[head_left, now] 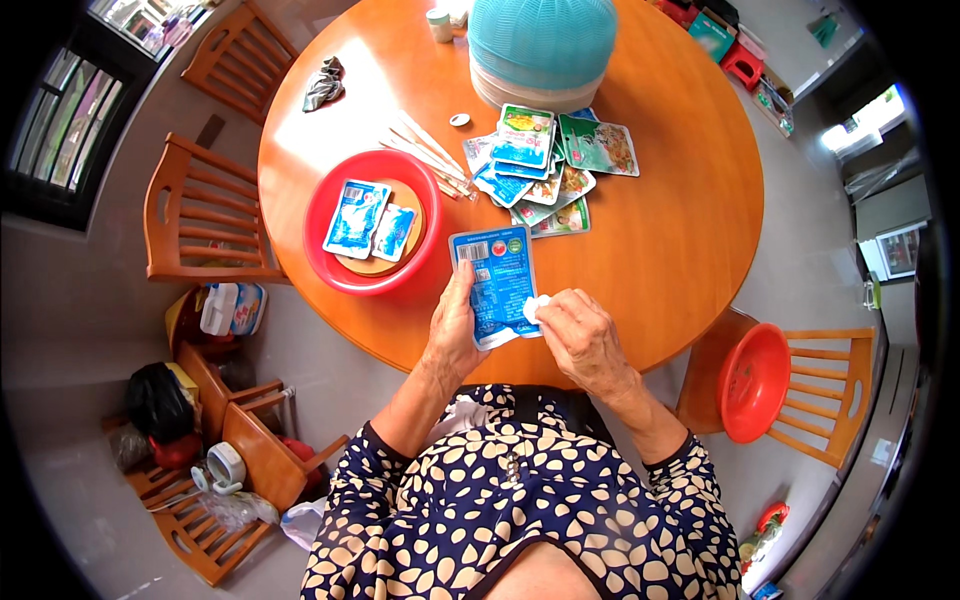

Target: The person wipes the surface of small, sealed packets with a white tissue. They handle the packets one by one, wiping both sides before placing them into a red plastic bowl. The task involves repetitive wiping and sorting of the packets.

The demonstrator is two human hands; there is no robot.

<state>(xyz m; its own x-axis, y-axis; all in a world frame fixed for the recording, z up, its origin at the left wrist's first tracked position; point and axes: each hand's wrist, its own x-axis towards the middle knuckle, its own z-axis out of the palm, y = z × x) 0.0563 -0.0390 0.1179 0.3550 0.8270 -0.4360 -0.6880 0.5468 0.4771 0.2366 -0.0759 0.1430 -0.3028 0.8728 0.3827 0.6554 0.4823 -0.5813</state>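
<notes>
My left hand [455,325] grips a flat blue food pouch [497,275] by its left edge, its printed side with a barcode facing up. In my right hand [587,340] a small crumpled white tissue or cloth [535,308] is pinched, pressed against the pouch's lower right part. To the left stands a red plastic basin [318,250] with a round brown board [412,215] inside; two blue-and-white pouches [357,218] lie on that board. Beyond my hands is a loose pile of green, blue and white pouches [525,140] on the round wooden table [660,240].
A turquoise domed cover [543,50] stands at the table's far side. Wooden chopsticks [425,150], a small white cap [459,120] and a dark crumpled bag [324,85] lie nearby. On a chair [830,390] at the right rests another red basin [755,383]. More wooden chairs [205,210] stand left.
</notes>
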